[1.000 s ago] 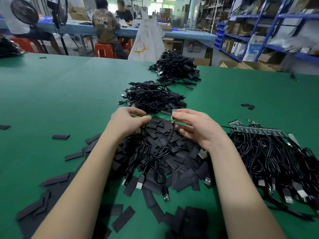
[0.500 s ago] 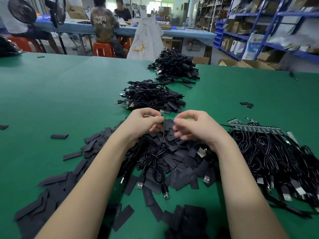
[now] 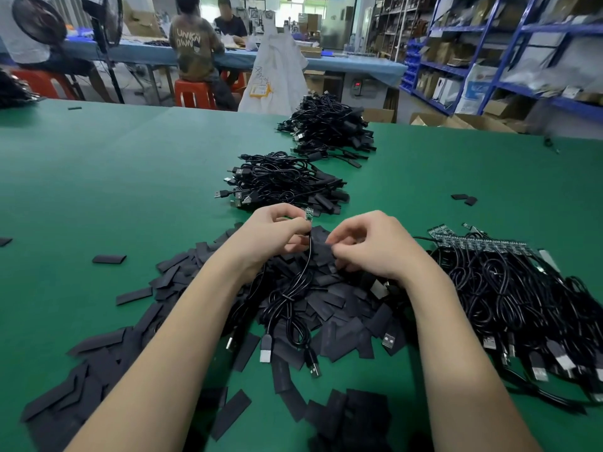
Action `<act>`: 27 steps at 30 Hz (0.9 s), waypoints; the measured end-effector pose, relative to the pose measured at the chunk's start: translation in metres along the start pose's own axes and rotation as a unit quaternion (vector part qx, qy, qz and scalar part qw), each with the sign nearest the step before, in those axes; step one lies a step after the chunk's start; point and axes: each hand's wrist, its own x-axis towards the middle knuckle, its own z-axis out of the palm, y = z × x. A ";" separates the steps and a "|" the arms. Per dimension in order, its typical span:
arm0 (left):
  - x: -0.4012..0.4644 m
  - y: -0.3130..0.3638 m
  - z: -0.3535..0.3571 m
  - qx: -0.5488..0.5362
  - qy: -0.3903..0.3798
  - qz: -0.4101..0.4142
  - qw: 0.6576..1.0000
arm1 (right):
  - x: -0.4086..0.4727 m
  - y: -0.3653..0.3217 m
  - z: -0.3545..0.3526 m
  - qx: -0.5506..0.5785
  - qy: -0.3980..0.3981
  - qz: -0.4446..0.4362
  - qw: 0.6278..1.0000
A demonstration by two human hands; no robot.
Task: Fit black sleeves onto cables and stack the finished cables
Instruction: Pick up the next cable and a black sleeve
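Observation:
My left hand [image 3: 270, 234] pinches a thin black cable [image 3: 301, 278] just below its small green circuit board [image 3: 308, 214], which stands upright above my fingers. The cable hangs down into a loop over a heap of flat black sleeves [image 3: 329, 308]. My right hand [image 3: 368, 247] is curled over the heap beside it, fingertips down among the sleeves; whether it holds one is hidden. A pile of bare cables [image 3: 522, 295] with boards lies at my right. Two stacks of sleeved cables, a near stack [image 3: 284, 182] and a far stack [image 3: 329, 128], lie further ahead.
The green table [image 3: 114, 177] carries stray sleeves at the left [image 3: 109, 259] and far right [image 3: 465, 199]. More sleeves spread toward the near edge [image 3: 81, 380]. People sit at a blue bench [image 3: 195, 57] behind, and blue shelving [image 3: 505, 60] stands at the right.
The board end of the cable passed from my right hand to my left, which now holds it upright. My right hand dropped its fingertips onto the sleeve heap.

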 end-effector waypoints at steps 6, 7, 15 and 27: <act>-0.003 -0.003 0.011 -0.003 -0.028 0.007 1.000 | 0.003 0.002 0.006 0.221 0.044 -0.025 0.974; -0.003 -0.003 0.011 -0.008 -0.026 0.010 1.000 | 0.004 0.002 0.006 0.257 0.041 -0.032 0.965; -0.005 0.001 0.009 -0.149 -0.075 -0.006 0.986 | 0.005 0.004 0.015 0.404 0.028 -0.040 0.914; -0.005 -0.001 0.006 -0.112 -0.072 -0.031 0.991 | 0.005 0.009 0.019 0.460 0.041 -0.023 0.887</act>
